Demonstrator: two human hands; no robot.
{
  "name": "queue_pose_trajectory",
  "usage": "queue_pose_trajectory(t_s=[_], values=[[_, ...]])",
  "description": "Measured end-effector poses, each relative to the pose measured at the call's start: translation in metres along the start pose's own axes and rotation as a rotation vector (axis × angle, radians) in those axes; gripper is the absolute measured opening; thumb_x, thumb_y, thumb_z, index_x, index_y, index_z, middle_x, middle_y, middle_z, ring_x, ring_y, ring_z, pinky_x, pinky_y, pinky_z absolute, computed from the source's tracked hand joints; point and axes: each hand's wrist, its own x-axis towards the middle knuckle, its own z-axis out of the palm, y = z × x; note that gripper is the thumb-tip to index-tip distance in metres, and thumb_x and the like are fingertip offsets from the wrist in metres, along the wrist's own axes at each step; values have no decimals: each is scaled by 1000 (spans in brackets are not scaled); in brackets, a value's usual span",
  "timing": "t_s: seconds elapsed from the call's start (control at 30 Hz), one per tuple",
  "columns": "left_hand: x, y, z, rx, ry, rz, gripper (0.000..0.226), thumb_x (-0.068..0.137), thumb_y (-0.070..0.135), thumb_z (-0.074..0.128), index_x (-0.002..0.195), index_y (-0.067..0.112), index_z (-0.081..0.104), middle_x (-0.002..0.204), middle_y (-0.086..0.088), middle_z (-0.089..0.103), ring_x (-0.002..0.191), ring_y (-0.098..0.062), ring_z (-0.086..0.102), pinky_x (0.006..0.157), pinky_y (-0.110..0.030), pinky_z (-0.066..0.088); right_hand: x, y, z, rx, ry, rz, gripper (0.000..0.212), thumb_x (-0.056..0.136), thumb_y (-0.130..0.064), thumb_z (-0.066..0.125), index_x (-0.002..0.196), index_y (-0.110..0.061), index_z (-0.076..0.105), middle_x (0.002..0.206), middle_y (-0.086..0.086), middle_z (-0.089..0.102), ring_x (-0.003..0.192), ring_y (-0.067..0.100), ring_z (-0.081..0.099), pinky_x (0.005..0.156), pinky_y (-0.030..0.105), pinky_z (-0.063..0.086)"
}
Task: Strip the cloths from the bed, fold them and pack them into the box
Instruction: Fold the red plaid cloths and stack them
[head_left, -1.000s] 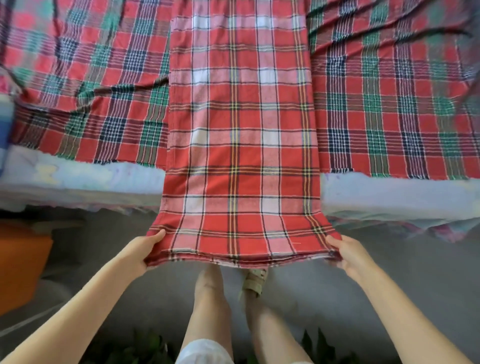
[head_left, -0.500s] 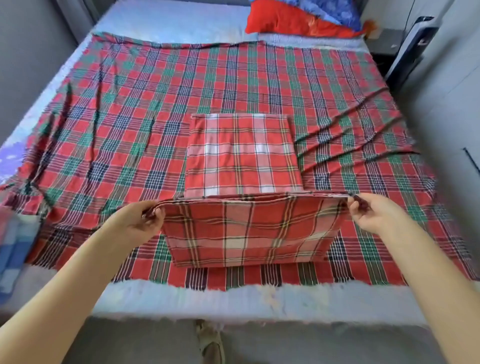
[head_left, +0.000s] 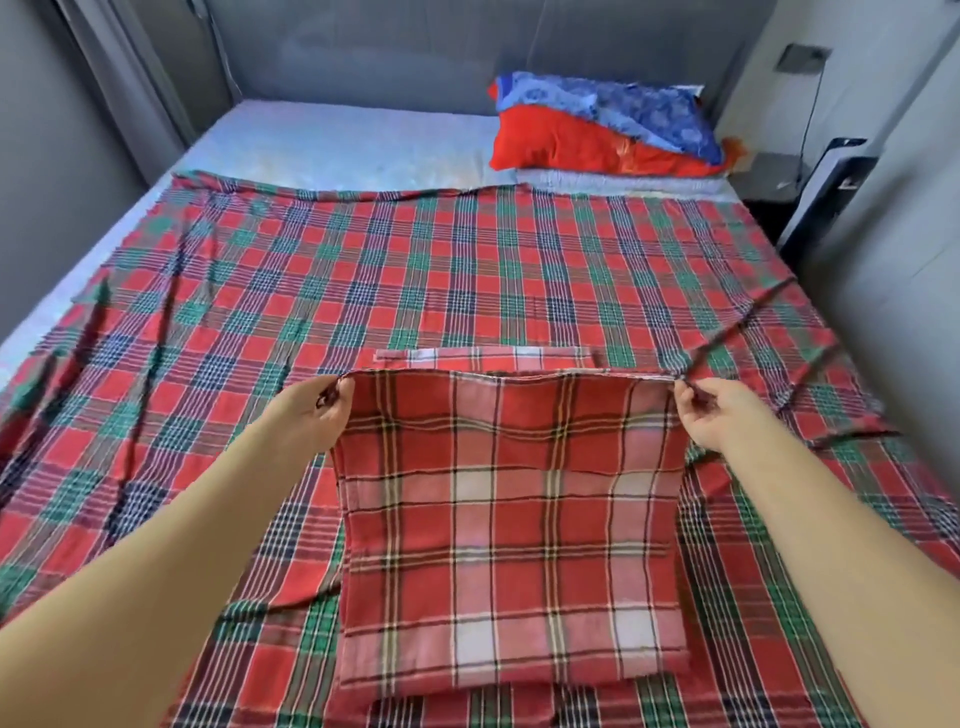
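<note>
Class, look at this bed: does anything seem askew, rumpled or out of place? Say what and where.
The large checked cloth is rumpled: long creases run down its left side and near its right edge, and the mattress shows bare at the head. The folded red cloth, pinched by the left hand and right hand, looks square.

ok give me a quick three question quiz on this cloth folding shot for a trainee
1. True or false: the left hand and right hand each pinch a far corner of the red-and-white plaid cloth.
2. That cloth rests on: A) the bare mattress B) the red-and-green plaid cloth C) the floor.
3. Fill in: the lower pillow, under the blue pillow, is ___.
Key: 1 true; 2 B; 3 red.
</note>
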Motion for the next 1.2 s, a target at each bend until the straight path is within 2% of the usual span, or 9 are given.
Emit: queue_pose_trajectory(t_s=[0.43,0.57,0.67,0.73,0.8,0.9,1.0,1.07,1.2], values=[[192,19,73,-31,92,75,17,98,10,48,85,-1,50,82,-10,53,65,-12,56,43,-15,50,200,9,92,-86,12,38,14,99,0,36,96,8,47,78,21,51,32,14,57,35,14,43],[253,18,71,-10,123,99,15,97,10,50,88,-2,52,88,-7,55,72,-14,58,44,-20,53,246,33,103,-91,18,78,22,99,-2,40,80,6,48,80,17,52,59,21,60,41,17,48],[285,11,67,21,125,117,16,97,10,50,86,-2,51,98,-7,56,75,-15,59,47,-20,54,274,53,98,-85,14,97,22,99,-1,41,79,4,49,80,17,53,56,20,61,43,17,49],[292,4,67,16,116,129,15,97,11,50,91,-2,53,115,-8,57,88,-17,63,59,-20,56,286,61,91,-59,8,77,20,98,0,42,80,3,50,83,17,55,61,21,63,48,19,53],[294,-4,68,143,67,155,29,99,17,47,124,3,49,137,-11,47,121,-23,52,89,-30,53,289,68,87,-79,-59,47,13,97,0,44,86,2,51,90,17,58,77,23,64,57,23,57],[280,-7,58,395,-53,203,40,100,25,44,139,17,39,139,-6,44,128,-24,42,105,-44,40,272,77,71,-464,-197,-125,25,80,0,66,100,-5,53,91,10,61,74,19,67,62,29,59],[257,-8,23,574,67,355,9,94,10,51,94,15,58,94,-4,60,82,-14,59,65,-25,57,234,89,27,-1118,-138,-439,36,82,-5,67,115,-10,57,95,2,64,80,17,65,79,36,55],[236,-21,-22,866,257,468,7,86,11,61,93,13,61,85,-9,61,62,-9,58,56,-21,54,202,101,-24,-1429,-73,-566,29,86,-13,63,115,-13,58,100,1,65,87,21,63,82,38,51],[170,-76,-111,1406,506,427,31,81,34,71,99,13,57,86,-9,62,77,-25,59,74,-35,46,140,127,-122,-1757,95,-372,43,87,-27,66,123,-10,52,107,9,63,96,32,61,77,38,47]])
